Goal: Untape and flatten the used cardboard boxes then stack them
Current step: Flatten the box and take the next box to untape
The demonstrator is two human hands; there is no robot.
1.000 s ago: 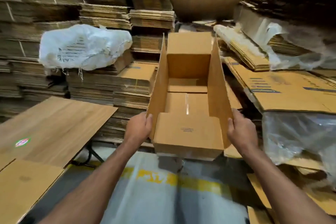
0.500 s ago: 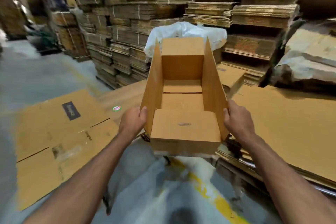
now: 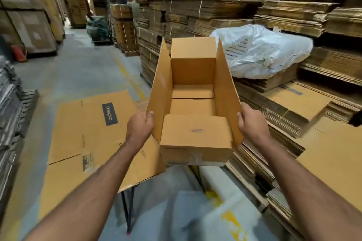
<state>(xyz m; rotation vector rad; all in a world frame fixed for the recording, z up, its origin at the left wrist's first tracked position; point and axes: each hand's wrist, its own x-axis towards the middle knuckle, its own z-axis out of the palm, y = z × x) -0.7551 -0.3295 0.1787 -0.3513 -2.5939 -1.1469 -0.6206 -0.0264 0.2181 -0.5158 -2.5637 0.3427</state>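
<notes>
I hold an open brown cardboard box (image 3: 195,135) in the air in front of me, its top flaps standing up. My left hand (image 3: 139,125) grips the left side flap and my right hand (image 3: 251,123) grips the right side flap. Clear tape (image 3: 195,157) shows on the box's near lower edge. A large flattened box with a dark label (image 3: 92,133) lies on a low table to the left, below the held box.
Tall stacks of flattened cardboard (image 3: 205,6) fill the right and back. A white plastic sack (image 3: 260,51) lies on one stack. An aisle of grey floor (image 3: 82,72) runs away on the left, with boxes (image 3: 29,25) along it.
The view has swung to the left with the box held the same way in both hands. The aisle and the flattened labelled box have come into view.
</notes>
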